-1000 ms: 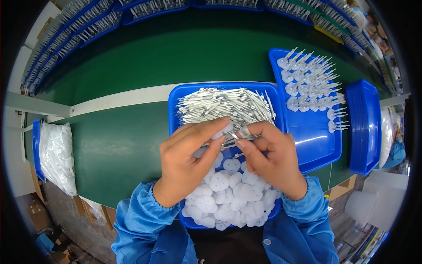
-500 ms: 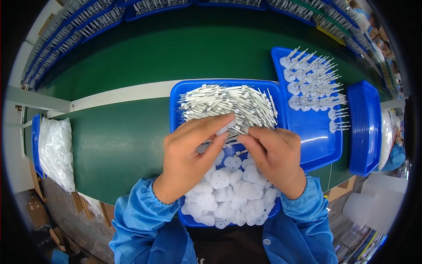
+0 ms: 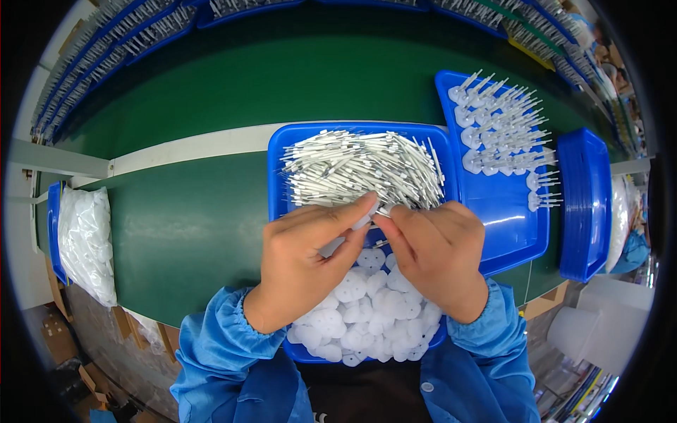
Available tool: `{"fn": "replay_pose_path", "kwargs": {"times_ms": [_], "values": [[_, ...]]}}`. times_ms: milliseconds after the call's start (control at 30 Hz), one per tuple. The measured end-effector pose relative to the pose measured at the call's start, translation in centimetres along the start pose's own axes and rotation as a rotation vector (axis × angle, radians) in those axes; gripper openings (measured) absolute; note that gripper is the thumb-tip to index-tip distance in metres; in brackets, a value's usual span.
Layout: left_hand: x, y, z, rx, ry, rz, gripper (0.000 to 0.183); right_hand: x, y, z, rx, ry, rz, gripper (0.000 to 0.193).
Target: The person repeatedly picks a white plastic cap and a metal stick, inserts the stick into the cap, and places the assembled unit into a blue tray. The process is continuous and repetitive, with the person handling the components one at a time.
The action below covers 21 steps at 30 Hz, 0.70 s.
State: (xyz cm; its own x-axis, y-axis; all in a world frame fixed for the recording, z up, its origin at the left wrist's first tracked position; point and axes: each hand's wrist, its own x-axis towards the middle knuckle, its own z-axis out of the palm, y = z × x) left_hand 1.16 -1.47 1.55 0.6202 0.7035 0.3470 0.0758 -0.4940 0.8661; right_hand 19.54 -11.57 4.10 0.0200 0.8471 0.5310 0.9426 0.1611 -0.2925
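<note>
My left hand (image 3: 307, 257) pinches a translucent white plastic disc (image 3: 364, 221) between thumb and fingertips, tilted on edge. Close against it, my right hand (image 3: 441, 250) is closed with thumb and forefinger on a thin white rod (image 3: 384, 210), mostly hidden by the fingers. Whether the rod's tip is inside the disc I cannot tell. Both hands hover over a blue tray (image 3: 273, 166). Its far half holds a heap of white rods with thin metal ends (image 3: 360, 166); a pile of white discs with small holes (image 3: 374, 310) fills the near half.
To the right, another blue tray (image 3: 504, 236) bears rows of discs with rods standing in them (image 3: 497, 137). Beyond it are stacked blue trays (image 3: 584, 204). A bag of white parts (image 3: 86, 243) lies at the left end of the green table (image 3: 187, 218). Filled trays line the back.
Both hands have come slightly nearer to me, and the right fingertips have shifted left, closer to the disc. The disc and the rod stay pinched.
</note>
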Motion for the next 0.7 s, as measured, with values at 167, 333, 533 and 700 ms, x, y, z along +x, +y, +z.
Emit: {"fn": "replay_pose_path", "kwargs": {"times_ms": [167,333,533,700], "values": [[0.0,-0.1,0.4,-0.028,0.043,0.002,0.048,0.1,-0.5,0.3,-0.077,0.034,-0.047,0.024],[-0.6,0.2,0.4,-0.045,0.025,-0.079,0.049,0.4,0.6,0.6,0.024,0.037,-0.089,0.022],[0.1,0.5,0.3,-0.285,-0.02,-0.198,0.051,-0.5,0.9,0.0,0.093,-0.003,-0.007,0.025],[0.5,-0.3,-0.1,-0.265,-0.006,-0.028,0.053,-0.1,1.7,-0.2,0.459,0.007,0.168,0.037]]}}
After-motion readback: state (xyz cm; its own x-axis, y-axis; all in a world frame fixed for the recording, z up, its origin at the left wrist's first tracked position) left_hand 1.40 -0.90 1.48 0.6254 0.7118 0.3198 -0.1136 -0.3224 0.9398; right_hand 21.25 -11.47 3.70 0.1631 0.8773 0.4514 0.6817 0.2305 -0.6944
